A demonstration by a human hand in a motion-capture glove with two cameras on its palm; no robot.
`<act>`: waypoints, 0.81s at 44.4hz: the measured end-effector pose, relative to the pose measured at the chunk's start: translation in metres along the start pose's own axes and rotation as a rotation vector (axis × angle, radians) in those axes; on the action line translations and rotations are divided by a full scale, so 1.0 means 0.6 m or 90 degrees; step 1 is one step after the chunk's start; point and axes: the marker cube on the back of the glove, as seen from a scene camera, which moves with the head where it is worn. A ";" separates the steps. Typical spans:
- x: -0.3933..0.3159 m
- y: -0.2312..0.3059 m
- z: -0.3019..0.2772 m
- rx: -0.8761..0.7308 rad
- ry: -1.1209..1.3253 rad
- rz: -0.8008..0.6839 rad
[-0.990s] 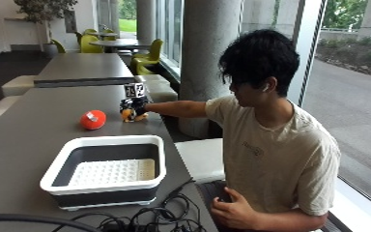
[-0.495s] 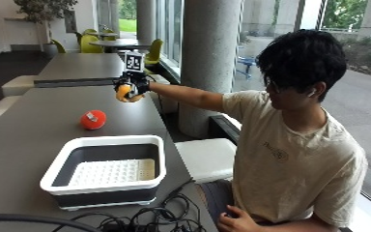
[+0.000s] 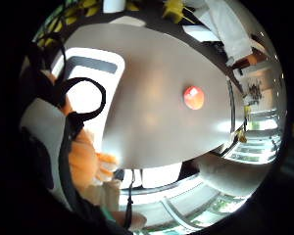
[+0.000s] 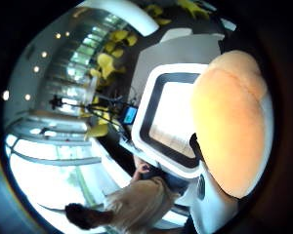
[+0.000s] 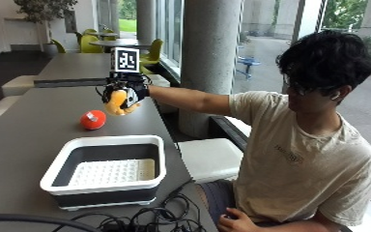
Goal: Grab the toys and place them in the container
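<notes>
Right hand [image 5: 125, 94] apparently wraps the orange toy [image 5: 115, 103], held mid-air.

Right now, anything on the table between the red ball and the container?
Nothing: in the outside view, only bare table lies between the red ball and the container.

No legible text, label, brand or number appears; the shirt [image 5: 299, 159] carries a faint chest print (its characters too small to be read).

two toys, one orange [image 5: 116, 102], one red [image 5: 92, 120], one container [image 5: 105, 169], seemingly one table [image 5: 18, 140]
</notes>
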 end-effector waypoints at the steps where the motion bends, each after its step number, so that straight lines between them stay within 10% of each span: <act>1: -0.020 -0.004 0.004 -0.003 0.000 -0.003; 36: -0.203 -0.067 0.047 -0.095 0.057 -0.084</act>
